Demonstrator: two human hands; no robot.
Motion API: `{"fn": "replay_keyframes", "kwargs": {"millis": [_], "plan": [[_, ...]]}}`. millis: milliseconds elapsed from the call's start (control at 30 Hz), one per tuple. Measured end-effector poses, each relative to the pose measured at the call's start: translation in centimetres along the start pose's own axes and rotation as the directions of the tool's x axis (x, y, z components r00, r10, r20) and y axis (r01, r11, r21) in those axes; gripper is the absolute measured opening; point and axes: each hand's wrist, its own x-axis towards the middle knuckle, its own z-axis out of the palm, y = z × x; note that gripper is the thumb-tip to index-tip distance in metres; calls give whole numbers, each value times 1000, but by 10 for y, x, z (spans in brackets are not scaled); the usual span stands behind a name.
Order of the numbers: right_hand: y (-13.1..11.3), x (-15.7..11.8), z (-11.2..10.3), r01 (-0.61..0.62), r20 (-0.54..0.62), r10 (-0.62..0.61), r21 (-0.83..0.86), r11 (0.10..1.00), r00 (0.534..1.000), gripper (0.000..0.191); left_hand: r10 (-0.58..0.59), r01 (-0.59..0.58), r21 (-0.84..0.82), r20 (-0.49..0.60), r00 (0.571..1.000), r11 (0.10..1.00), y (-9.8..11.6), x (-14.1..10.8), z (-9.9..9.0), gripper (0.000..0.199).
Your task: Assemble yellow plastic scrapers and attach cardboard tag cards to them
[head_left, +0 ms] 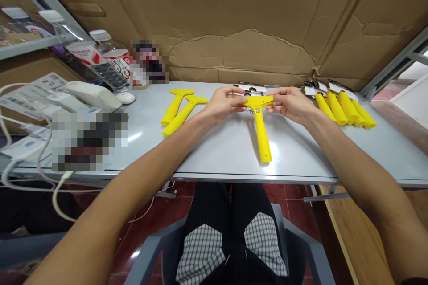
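Observation:
A yellow T-shaped scraper (262, 136) lies in front of me, its handle pointing toward the table's front edge. My left hand (220, 104) pinches the left end of its wide head. At the head's right end, the fingers of my right hand (294, 104) are closed as well. Black-and-white cards (252, 88) and a small patch of metal-looking bits show just behind and under the head, partly hidden. To the left lie two more scrapers, one nearer (183, 118) and one behind it (172, 110). Several yellow handles (347, 109) with black-and-white cards are grouped at the right.
Tall cardboard (254, 13) closes off the back of the grey table (214, 156). Bottles (115, 58), a power strip (28, 147) with white cables and a white device (93, 93) crowd the left side. Metal shelf posts stand at both sides.

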Motion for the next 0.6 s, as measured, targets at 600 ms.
{"fn": "replay_keyframes", "kwargs": {"millis": [600], "plan": [[2, -2, -1, 24, 55, -27, 44, 999, 998, 14, 13, -11, 28, -85, 996, 1000, 1, -3, 8, 31]]}}
